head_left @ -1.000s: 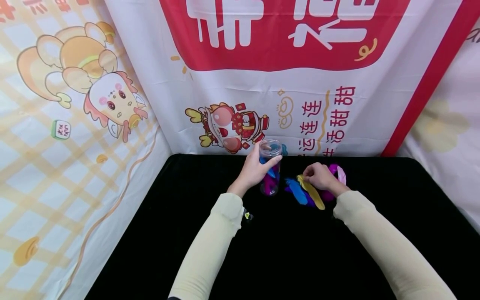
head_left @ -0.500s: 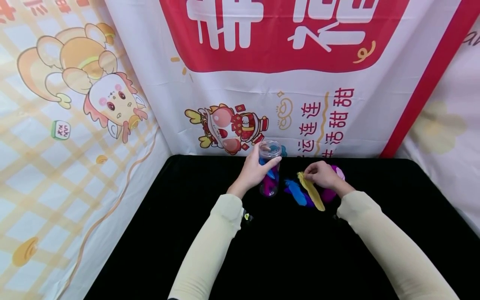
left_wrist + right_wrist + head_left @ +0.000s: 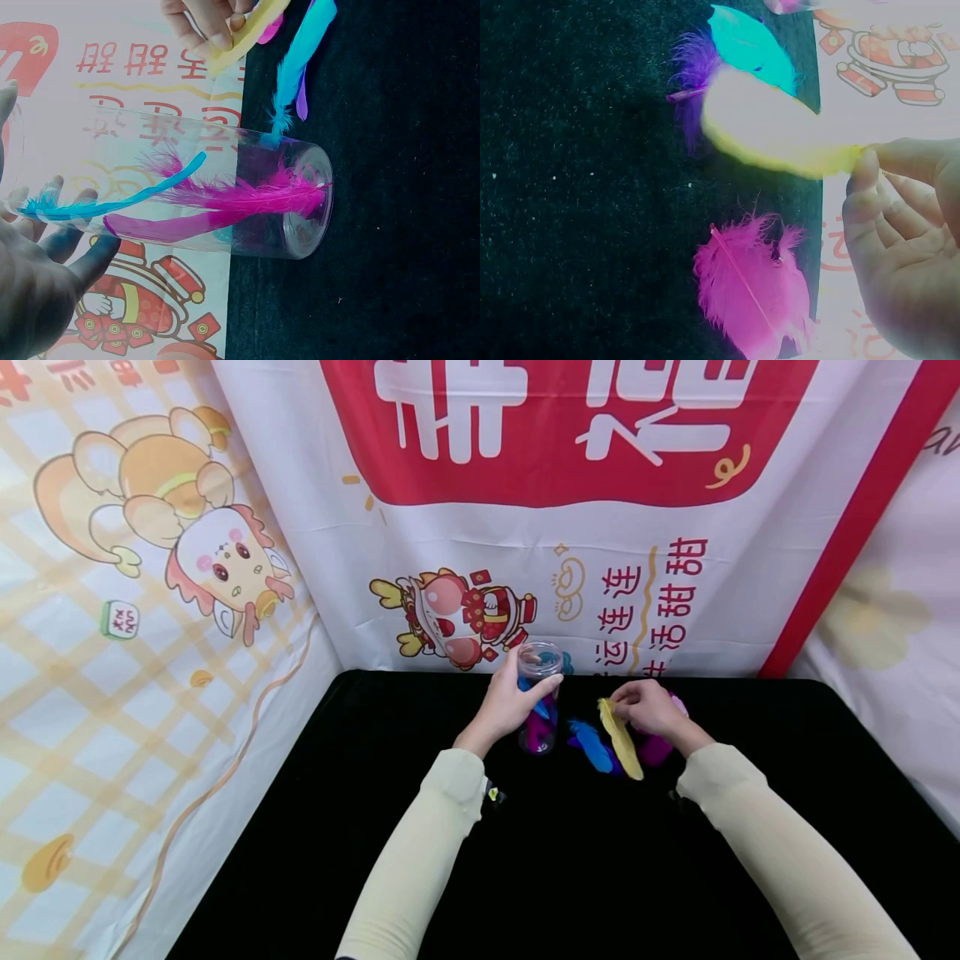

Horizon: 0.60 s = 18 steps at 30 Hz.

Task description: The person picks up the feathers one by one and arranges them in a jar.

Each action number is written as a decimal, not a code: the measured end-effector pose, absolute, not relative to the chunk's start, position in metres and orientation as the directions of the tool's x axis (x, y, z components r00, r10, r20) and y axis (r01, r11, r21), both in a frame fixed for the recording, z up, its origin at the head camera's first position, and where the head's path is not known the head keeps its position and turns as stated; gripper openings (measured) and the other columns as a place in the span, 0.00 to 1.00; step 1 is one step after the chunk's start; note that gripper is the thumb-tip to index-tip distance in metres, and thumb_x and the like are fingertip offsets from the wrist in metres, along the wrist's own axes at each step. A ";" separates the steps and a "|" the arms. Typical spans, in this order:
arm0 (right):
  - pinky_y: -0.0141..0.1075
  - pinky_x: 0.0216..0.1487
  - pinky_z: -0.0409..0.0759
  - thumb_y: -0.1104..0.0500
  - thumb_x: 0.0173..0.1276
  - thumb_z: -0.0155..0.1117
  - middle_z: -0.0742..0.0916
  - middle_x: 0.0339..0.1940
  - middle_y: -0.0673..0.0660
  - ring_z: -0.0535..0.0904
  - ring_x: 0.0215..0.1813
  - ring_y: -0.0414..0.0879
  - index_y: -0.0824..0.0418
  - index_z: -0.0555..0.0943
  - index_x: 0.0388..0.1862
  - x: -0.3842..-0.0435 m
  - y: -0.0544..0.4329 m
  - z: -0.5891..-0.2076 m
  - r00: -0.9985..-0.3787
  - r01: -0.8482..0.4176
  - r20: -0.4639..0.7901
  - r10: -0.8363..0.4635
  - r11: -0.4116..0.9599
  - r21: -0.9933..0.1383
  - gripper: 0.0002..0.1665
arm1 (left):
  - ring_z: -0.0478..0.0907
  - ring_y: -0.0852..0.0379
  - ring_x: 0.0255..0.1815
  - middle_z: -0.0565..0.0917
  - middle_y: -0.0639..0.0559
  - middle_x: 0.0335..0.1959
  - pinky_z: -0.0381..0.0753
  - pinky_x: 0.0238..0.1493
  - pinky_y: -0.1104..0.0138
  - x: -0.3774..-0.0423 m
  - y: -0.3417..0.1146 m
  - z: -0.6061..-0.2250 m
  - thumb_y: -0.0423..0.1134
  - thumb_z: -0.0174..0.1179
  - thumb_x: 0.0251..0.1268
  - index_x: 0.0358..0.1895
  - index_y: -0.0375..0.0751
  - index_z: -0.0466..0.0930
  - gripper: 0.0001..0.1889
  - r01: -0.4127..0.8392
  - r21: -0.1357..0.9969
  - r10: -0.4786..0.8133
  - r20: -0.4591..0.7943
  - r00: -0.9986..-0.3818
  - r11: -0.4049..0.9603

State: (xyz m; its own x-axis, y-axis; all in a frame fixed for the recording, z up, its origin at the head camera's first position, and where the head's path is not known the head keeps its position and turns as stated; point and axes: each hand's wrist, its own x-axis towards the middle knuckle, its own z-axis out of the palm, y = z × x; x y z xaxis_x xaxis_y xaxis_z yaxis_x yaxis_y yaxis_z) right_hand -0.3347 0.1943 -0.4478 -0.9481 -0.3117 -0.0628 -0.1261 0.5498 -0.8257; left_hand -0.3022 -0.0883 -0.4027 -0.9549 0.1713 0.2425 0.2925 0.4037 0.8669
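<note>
A black table (image 3: 480,877) is lying beneath the work. A clear, cylindrical, open-mouthed jar (image 3: 540,669), containing magenta feathers (image 3: 266,196), is being gripped by the left hand (image 3: 508,700). The right hand (image 3: 651,706) is pinching a long yellow feather (image 3: 622,741) by one end, near a flat blue feather (image 3: 591,746). Holding the jar steady while pinching lightly should be protecting the soft vane.
</note>
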 end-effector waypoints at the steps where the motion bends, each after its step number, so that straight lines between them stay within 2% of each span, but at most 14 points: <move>1: 0.38 0.29 0.80 0.67 0.72 0.62 0.89 0.39 0.65 0.82 0.30 0.49 0.75 0.81 0.53 -0.334 0.194 -0.448 -0.948 -0.122 -0.063 -0.312 0.539 -0.834 0.14 | 0.69 0.52 0.70 0.71 0.48 0.70 0.66 0.74 0.53 -0.302 -0.088 -0.403 0.60 0.65 0.68 0.79 0.49 0.56 0.43 0.290 0.868 0.171 0.240 -0.956 0.403; 4: 0.39 0.26 0.79 0.69 0.71 0.62 0.88 0.37 0.64 0.81 0.28 0.49 0.76 0.80 0.52 -0.334 0.194 -0.447 -0.949 -0.096 -0.073 -0.307 0.503 -0.859 0.14 | 0.69 0.52 0.70 0.71 0.48 0.71 0.66 0.73 0.53 -0.302 -0.088 -0.403 0.62 0.65 0.67 0.79 0.50 0.56 0.44 0.284 0.869 0.173 0.233 -0.957 0.405; 7: 0.40 0.27 0.81 0.68 0.72 0.62 0.89 0.37 0.63 0.83 0.30 0.53 0.75 0.80 0.53 -0.333 0.194 -0.445 -0.951 -0.077 -0.083 -0.297 0.492 -0.867 0.14 | 0.69 0.52 0.70 0.71 0.48 0.70 0.67 0.73 0.52 -0.303 -0.089 -0.403 0.63 0.65 0.67 0.79 0.50 0.56 0.44 0.281 0.869 0.175 0.228 -0.958 0.408; 12: 0.51 0.40 0.87 0.69 0.72 0.61 0.89 0.41 0.67 0.88 0.36 0.54 0.76 0.79 0.54 -0.333 0.193 -0.439 -0.954 -0.042 -0.096 -0.284 0.445 -0.895 0.15 | 0.68 0.53 0.71 0.70 0.49 0.72 0.66 0.73 0.52 -0.303 -0.089 -0.403 0.64 0.64 0.66 0.79 0.50 0.56 0.45 0.275 0.872 0.177 0.221 -0.959 0.405; 15: 0.55 0.48 0.86 0.70 0.73 0.60 0.88 0.45 0.72 0.89 0.40 0.55 0.79 0.77 0.55 -0.332 0.192 -0.437 -0.949 -0.040 -0.094 -0.300 0.412 -0.910 0.15 | 0.68 0.52 0.71 0.69 0.48 0.72 0.66 0.73 0.51 -0.304 -0.089 -0.403 0.65 0.64 0.66 0.79 0.48 0.56 0.46 0.278 0.873 0.181 0.222 -0.958 0.401; 18: 0.56 0.52 0.84 0.70 0.75 0.59 0.87 0.47 0.72 0.89 0.43 0.56 0.79 0.77 0.55 -0.332 0.191 -0.434 -0.948 -0.034 -0.101 -0.303 0.408 -0.912 0.15 | 0.68 0.52 0.71 0.70 0.48 0.72 0.66 0.73 0.51 -0.305 -0.089 -0.404 0.65 0.64 0.66 0.79 0.46 0.56 0.46 0.282 0.873 0.185 0.225 -0.957 0.399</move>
